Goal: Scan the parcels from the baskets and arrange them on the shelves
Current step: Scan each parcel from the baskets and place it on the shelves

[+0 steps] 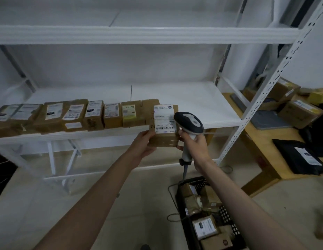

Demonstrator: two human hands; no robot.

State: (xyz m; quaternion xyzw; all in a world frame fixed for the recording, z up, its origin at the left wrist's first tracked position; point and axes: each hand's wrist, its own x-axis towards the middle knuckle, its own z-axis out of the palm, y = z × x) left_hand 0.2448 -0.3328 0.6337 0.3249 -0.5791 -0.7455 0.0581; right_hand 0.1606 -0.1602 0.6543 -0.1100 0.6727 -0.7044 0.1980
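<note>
My left hand (145,142) grips a brown cardboard parcel (164,126) by its left lower edge, white label facing me. It is held in front of the white shelf (202,105), at the right end of a row of several parcels (74,115). My right hand (195,143) holds a grey and black barcode scanner (188,121) by its handle, the head beside the parcel's label on the right. Fingertips of my right hand also touch the parcel's lower right corner. A black basket (196,183) with several parcels stands on the floor below.
The shelf's right half is bare white board. A perforated white upright (265,91) stands at its right. Beyond it, a wooden table (254,139) carries more cardboard boxes and a black bag. The scanner's cable runs down to the floor by the basket.
</note>
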